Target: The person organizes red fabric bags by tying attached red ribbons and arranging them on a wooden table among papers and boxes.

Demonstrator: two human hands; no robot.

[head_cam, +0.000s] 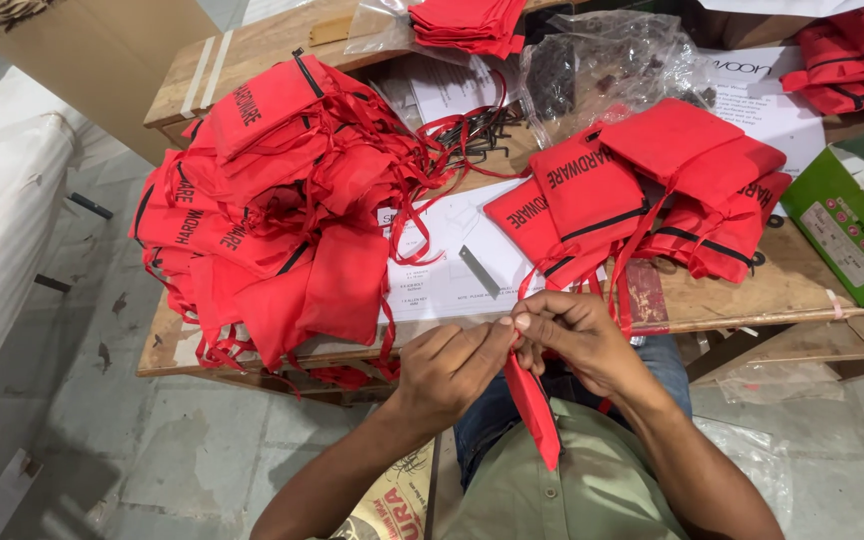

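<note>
Worn wooden planks form the workbench ahead of me, over a grey stone floor. I hold one small red fabric drawstring pouch just below the bench edge, above my lap; my left hand and right hand meet at its mouth, fingertips pressed together on the top edge and its red cord. I judge this the closing step: the next move calls for a firm pull on the cord. Counting: two big heaps of red pouches, left and right, too tangled to number, one green cardboard box, one clear plastic bag.
</note>
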